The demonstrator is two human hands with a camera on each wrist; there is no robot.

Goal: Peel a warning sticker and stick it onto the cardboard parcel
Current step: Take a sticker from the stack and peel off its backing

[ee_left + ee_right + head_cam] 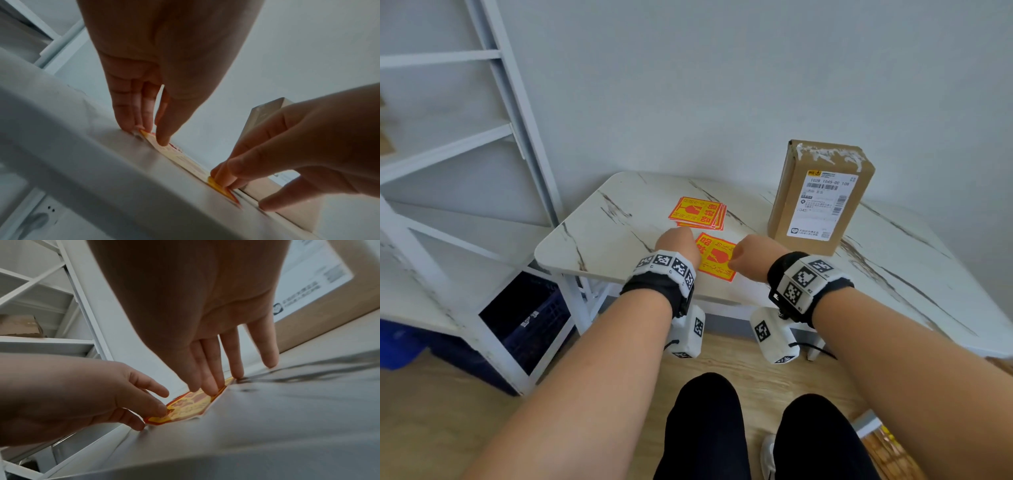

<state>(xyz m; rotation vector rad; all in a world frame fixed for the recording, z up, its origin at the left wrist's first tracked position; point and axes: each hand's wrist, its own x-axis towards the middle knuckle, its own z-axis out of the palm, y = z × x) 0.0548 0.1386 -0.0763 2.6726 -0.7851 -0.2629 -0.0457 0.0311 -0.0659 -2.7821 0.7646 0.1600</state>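
A single red-and-yellow warning sticker (717, 258) lies on the marble-look table (599, 240) near its front edge, between my hands. My left hand (681, 240) pinches the sticker's left corner between thumb and fingertips, and that corner looks slightly raised in the right wrist view. My right hand (751, 257) holds the right side of the sticker (191, 408) down with straight fingers (207, 386). Its thumb rests on the table. The cardboard parcel (822, 205) stands upright at the back right, a white shipping label on its front.
A stack of the same stickers (697, 212) lies just behind the single one. A white metal shelf frame (448, 154) stands to the left, with a dark blue crate (527, 318) under it. The wall runs close behind the table.
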